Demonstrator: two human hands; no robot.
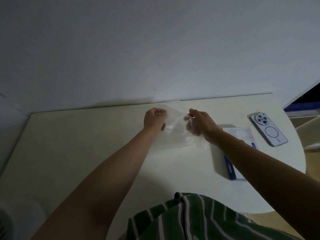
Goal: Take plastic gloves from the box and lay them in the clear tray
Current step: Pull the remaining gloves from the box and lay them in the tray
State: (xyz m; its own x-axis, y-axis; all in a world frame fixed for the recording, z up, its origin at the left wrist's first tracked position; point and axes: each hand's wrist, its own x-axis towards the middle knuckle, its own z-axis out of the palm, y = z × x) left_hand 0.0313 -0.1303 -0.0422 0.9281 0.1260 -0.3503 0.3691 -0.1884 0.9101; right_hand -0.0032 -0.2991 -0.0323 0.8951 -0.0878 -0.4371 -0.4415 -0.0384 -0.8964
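Holds a clear plastic glove [174, 122] up between both hands, over the far side of the desk [86, 144], close to the wall [155, 49]. Grips one edge in the left hand [154, 122], with fingers curled tight on the film. Pinches the other edge in the right hand [200, 125], with fingers bent and partly visible through the plastic. Spans the gap loosely, sagging toward the desk.

Right under the glove, shows a faint rounded clear shape [178, 142]; cannot tell whether tray or loose film, nor whether anything lies in it.

Off to the right, reaches across the white and blue box [241, 133] with the right forearm. Lies flat on the desk, that box, well apart from the glove; cannot make out its contents from here. Just past it, finds a phone [269, 129] lying camera side up near the desk's rounded edge. Down at the bottom, catches a green striped shirt [190, 219].
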